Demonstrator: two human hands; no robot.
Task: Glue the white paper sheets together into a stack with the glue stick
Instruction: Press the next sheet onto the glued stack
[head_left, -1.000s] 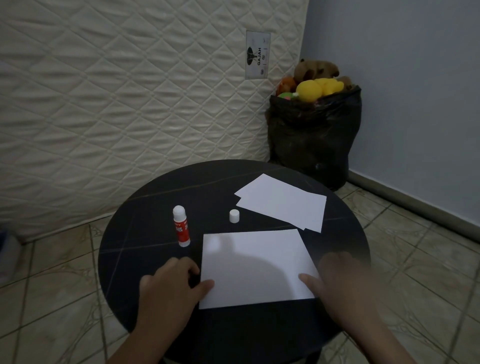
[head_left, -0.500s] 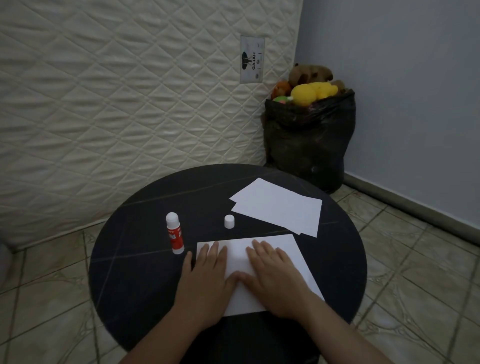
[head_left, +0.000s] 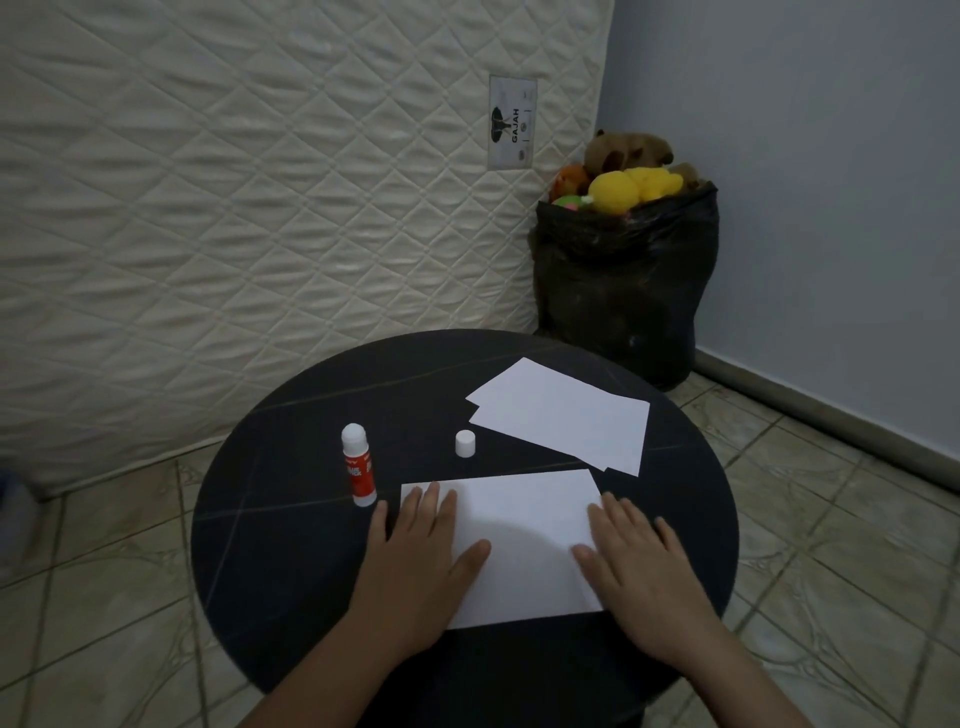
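A white paper sheet (head_left: 519, 540) lies flat at the near side of the round black table (head_left: 291, 467). My left hand (head_left: 415, 571) rests flat on its left edge, fingers spread. On the sheet's right edge lies my right hand (head_left: 639, 577), also flat with fingers apart. An uncapped red-and-white glue stick (head_left: 357, 467) stands upright just left of the sheet. Its white cap (head_left: 465, 443) sits apart, beyond the sheet. Two more white sheets (head_left: 566, 415) lie overlapped at the far right of the table.
A quilted mattress (head_left: 234, 208) leans upright behind the table. A black bag (head_left: 623, 291) full of plush toys stands in the corner by the blue-grey wall. Tiled floor surrounds the table.
My hands slid apart from the middle of the sheet out to its left and right edges, pressing flat. A second earlier they held the sheet's near corners.
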